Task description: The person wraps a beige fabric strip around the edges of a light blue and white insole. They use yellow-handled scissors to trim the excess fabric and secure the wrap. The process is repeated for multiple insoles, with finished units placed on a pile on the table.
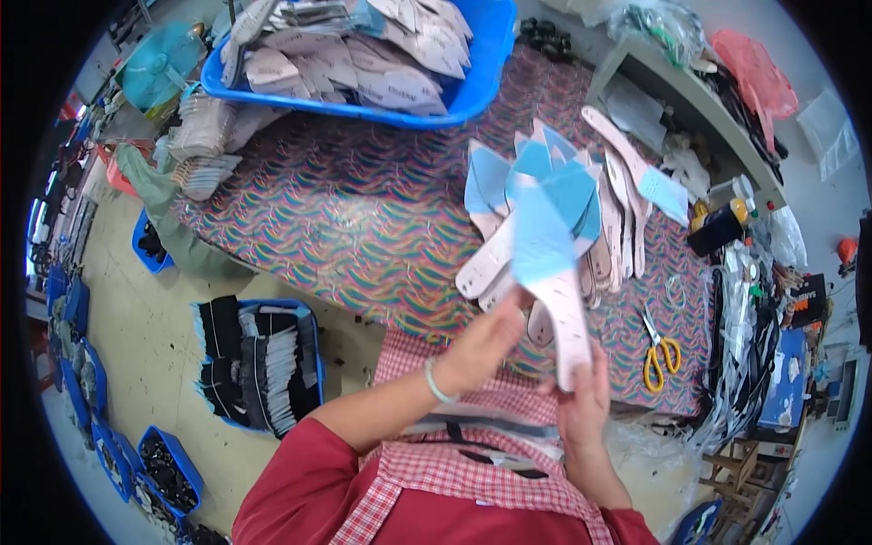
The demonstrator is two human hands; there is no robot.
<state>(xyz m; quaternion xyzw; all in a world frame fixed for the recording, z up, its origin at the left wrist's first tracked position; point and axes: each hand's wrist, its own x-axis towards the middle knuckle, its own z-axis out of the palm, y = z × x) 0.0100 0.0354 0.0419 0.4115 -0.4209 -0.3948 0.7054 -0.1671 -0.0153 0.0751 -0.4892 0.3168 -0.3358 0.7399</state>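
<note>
While the right hand (581, 400) is pinched on the heel end of a pale insole (559, 291) with a blue forepart, the left hand (486, 345) is curled against its edge, above the table's (363, 218) near edge. It's probably light, bendy stuff, best gripped at the heel. More insoles (545, 195) are fanned behind.

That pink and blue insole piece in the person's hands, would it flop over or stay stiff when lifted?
Probably fairly stiff: the insole piece stands straight though the right hand grips only its lower end. Likely light, being thin and flat. It looks unlikely to roll.
</note>
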